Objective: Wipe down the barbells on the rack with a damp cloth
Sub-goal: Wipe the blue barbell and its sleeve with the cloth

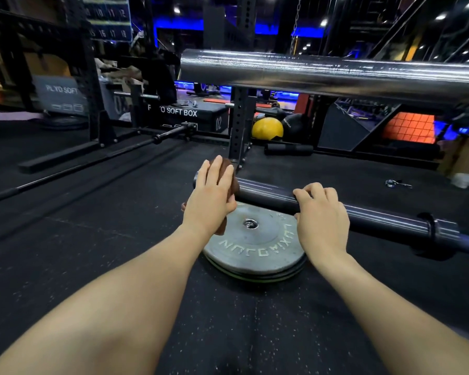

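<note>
Dark gym, blue lights far back; black speckled rubber floor (pixel 92 266) fills the near half. Low across the mid-right lies a dark barbell (pixel 268 193), its sleeve end pointing left, shaft running off right past a collar (pixel 432 227). A second, chrome barbell sleeve (pixel 322 74) crosses the upper right, much nearer the camera & higher, blurred at the right edge.

Left hand (pixel 213 198) is laid over a brown cloth (pixel 234 186) at the low barbell's left end; fingers straight-ish & spread on top of the cloth, thumb tucked toward the bar. Cloth sits betw. hand & sleeve, a bit poking out past the fingertips and below the wrist. Whether the thumb actually pinches it: can't tell.

Right hand (pixel 321 215) is further right on the same bar, fingers curled over the top of the sleeve, gripping it.

Just near of the bar, betw. the 2 hands, a stack of grey weight plates (pixel 255 250) lies flat on the floor, raised lettering on top, green edge on a lower plate.

Far side: black rack upright (pixel 238 123) w/ holes, black box marked SOFT BOX (pixel 179 112), yellow ball (pixel 267 128) beside a black one, a foam roller (pixel 289 149) on the floor. A spring clip (pixel 390 183) lies right, far of the bar. Another thin bar (pixel 65 175) runs along the floor at left.
</note>
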